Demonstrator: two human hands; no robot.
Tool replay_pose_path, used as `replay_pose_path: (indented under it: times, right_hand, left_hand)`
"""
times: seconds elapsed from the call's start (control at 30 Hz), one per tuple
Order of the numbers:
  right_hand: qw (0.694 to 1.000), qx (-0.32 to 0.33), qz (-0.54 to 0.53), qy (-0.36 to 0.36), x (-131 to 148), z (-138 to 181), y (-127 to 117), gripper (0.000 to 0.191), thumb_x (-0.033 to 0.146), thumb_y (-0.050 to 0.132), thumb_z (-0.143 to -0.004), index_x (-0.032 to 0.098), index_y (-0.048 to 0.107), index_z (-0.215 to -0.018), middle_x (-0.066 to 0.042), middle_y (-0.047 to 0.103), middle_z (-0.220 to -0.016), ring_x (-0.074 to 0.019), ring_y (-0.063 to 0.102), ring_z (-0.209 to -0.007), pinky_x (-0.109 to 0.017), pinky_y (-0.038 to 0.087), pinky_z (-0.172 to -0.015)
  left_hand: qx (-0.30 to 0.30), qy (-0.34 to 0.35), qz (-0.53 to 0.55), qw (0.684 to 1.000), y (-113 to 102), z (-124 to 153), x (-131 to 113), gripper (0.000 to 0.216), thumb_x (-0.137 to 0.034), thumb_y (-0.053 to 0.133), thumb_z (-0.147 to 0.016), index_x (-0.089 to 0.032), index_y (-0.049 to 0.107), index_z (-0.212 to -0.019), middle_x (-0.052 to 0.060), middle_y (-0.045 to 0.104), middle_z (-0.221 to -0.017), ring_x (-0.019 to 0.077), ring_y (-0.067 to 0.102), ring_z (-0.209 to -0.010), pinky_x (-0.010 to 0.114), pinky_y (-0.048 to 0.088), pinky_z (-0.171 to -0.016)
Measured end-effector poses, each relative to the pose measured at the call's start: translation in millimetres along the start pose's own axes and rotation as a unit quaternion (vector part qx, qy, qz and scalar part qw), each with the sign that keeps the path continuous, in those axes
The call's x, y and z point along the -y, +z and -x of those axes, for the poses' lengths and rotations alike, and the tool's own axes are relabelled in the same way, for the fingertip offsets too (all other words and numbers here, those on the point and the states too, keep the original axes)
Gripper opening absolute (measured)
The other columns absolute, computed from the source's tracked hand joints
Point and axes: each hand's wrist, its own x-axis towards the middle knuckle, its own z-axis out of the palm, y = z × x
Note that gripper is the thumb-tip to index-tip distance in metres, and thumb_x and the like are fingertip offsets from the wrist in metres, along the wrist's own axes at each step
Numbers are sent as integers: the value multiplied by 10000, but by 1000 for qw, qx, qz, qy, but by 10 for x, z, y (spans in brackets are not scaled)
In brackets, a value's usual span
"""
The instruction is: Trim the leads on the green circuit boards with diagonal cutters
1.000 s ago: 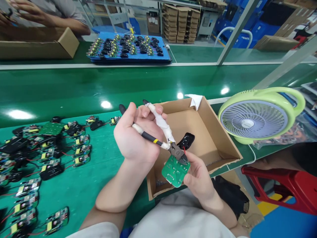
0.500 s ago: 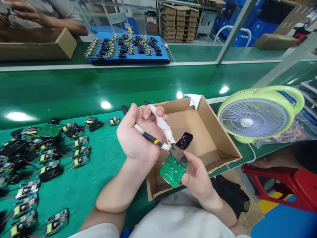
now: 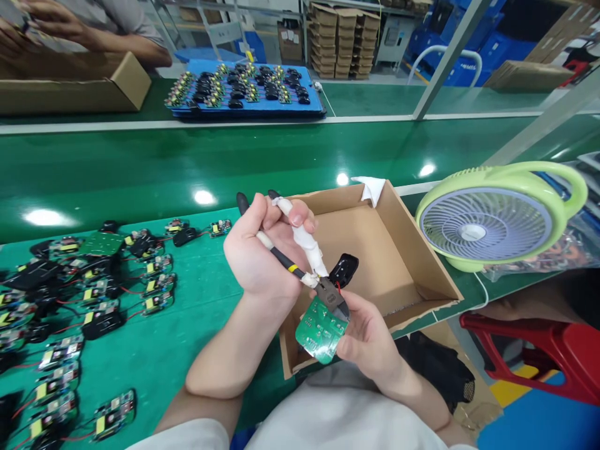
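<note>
My left hand (image 3: 255,265) is wrapped round a pair of diagonal cutters (image 3: 332,292), whose handles are bound with white tape. The cutter jaws lie over the upper edge of a green circuit board (image 3: 319,331); whether their blades touch it I cannot tell. The board's solder side faces up, and my right hand (image 3: 368,334) pinches its right edge. Red wire runs from the board to a black plastic shell (image 3: 344,269) just above. Under both hands stands an open cardboard box (image 3: 407,262), with a white scrap (image 3: 372,189) on its far rim.
Many wired circuit boards (image 3: 157,284) and black shells cover the green mat (image 3: 187,337) at left. A green fan (image 3: 487,219) stands right of the box. Across the bench are a blue tray (image 3: 300,112) of boards and a co-worker's hands (image 3: 56,25). A red stool (image 3: 553,356) is at lower right.
The circuit board and cutter jaws have shifted slightly down and left, and the board is tilted a little differently. Both hands keep their grips. The whole view has shifted slightly.
</note>
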Motion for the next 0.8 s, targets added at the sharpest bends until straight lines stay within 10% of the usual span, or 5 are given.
replay_pose_path:
  times: [0.57, 0.8]
  right_hand:
    - [994, 26, -104, 34, -12, -15, 16, 384, 488, 902, -742, 200, 707, -905, 34, 552, -707, -99, 467, -571, -242, 476, -610]
    - [987, 86, -115, 73, 23, -11, 34, 498, 479, 884, -768, 173, 721, -1126, -69, 723, -947, -142, 634, -704, -254, 506, -651]
  left_hand:
    - [32, 95, -31, 995, -17, 100, -47, 501, -316, 296, -1057, -199, 343, -572, 27, 441, -621, 137, 505, -582, 271, 485, -628]
    - [31, 14, -1, 999, 3, 43, -20, 470, -297, 296, -1045, -192, 244, -591, 13, 385, -611, 122, 480, -548, 256, 470, -584]
